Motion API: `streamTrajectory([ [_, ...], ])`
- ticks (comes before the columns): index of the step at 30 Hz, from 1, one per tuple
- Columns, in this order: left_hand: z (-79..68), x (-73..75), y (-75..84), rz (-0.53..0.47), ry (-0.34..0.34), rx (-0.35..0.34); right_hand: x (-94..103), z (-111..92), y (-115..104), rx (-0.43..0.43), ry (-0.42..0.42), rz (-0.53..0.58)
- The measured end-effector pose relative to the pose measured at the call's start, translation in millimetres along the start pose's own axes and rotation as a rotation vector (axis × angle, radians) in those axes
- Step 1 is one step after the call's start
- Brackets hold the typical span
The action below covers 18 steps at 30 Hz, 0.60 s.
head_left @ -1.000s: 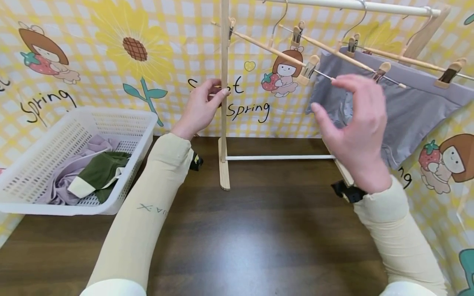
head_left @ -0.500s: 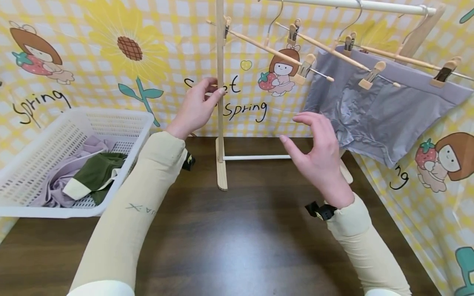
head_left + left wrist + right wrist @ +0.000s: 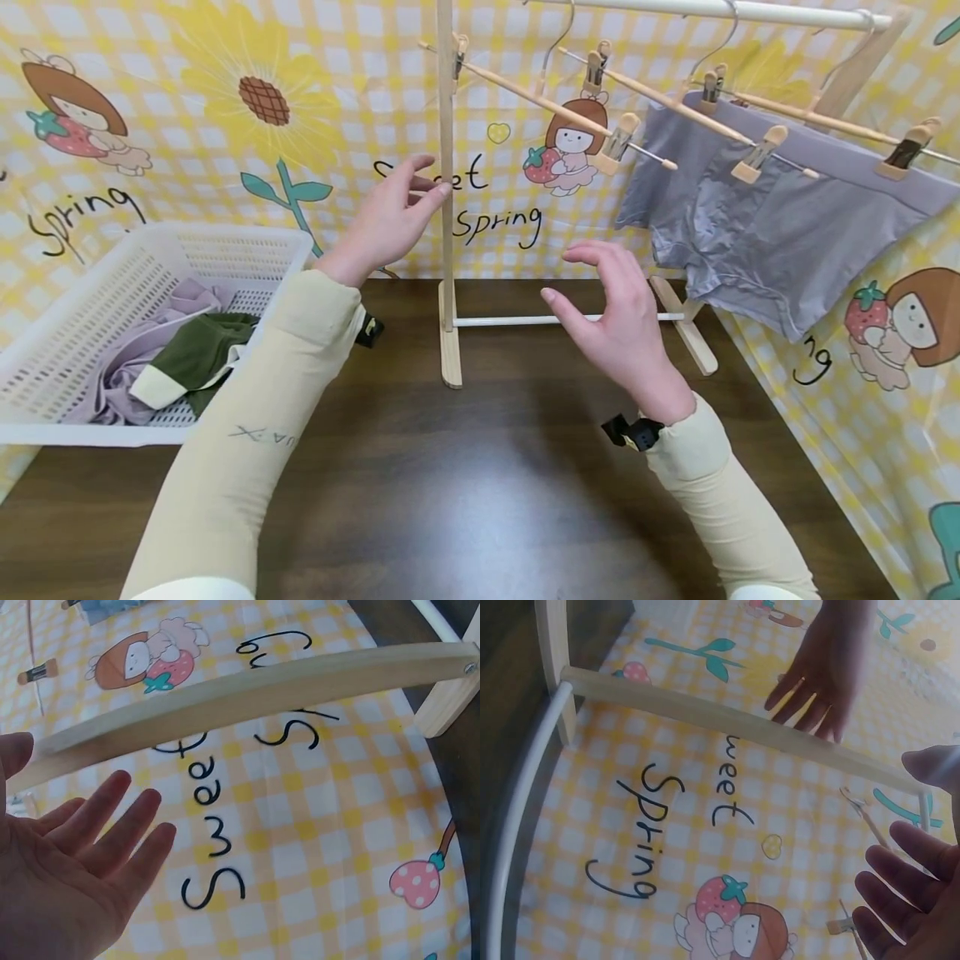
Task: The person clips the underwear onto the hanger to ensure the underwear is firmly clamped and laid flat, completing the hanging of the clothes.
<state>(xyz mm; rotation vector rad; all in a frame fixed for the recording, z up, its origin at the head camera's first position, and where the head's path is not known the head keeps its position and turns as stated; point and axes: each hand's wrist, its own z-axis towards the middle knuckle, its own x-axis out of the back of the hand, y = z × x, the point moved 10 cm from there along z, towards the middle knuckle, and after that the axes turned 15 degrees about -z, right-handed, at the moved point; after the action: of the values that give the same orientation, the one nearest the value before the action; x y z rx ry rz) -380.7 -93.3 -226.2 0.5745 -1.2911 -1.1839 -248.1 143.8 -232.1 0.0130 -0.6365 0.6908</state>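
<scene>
My left hand (image 3: 386, 221) is beside the left wooden post (image 3: 447, 250) of a small clothes rack, its thumb tip at or near the wood. In the left wrist view the fingers of that hand (image 3: 90, 862) are loosely extended and not wrapped around the post (image 3: 247, 697). Held in the air below the hangers is my right hand (image 3: 618, 329), thumb and fingers apart, with nothing in it. Two wooden clip hangers, one at the left (image 3: 536, 100) and one in the middle (image 3: 667, 100), carry no garment. Grey shorts (image 3: 750, 225) are clipped to the right hanger (image 3: 847, 125).
On the left, a white perforated basket (image 3: 292, 237) contains a lilac garment (image 3: 127, 362) and a dark green one (image 3: 198, 354) with pale trim. The rack's white lower bar (image 3: 517, 321) runs just above the brown table (image 3: 480, 492). Behind hangs a yellow checked cloth (image 3: 352, 108).
My right hand has moved down and left, away from the middle hanger's clip and tip. The left hand has stayed beside the post, shifting only slightly left.
</scene>
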Motion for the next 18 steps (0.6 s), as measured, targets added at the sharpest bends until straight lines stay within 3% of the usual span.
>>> streamTrajectory([
  [6, -13.6, 15.5, -0.2, -0.017, 0.001, 0.010, -18.6, -5, -4, 0.004, -0.062, 0.023],
  [13, -36.2, 37.5, -4.5, -0.001, 0.056, 0.039, -35.1, -6, -13, 0.020, -0.091, 0.044],
  [18, -51.8, 54.4, 1.0, 0.021, 0.079, 0.028, -47.4, -6, -20, 0.017, -0.114, 0.068],
])
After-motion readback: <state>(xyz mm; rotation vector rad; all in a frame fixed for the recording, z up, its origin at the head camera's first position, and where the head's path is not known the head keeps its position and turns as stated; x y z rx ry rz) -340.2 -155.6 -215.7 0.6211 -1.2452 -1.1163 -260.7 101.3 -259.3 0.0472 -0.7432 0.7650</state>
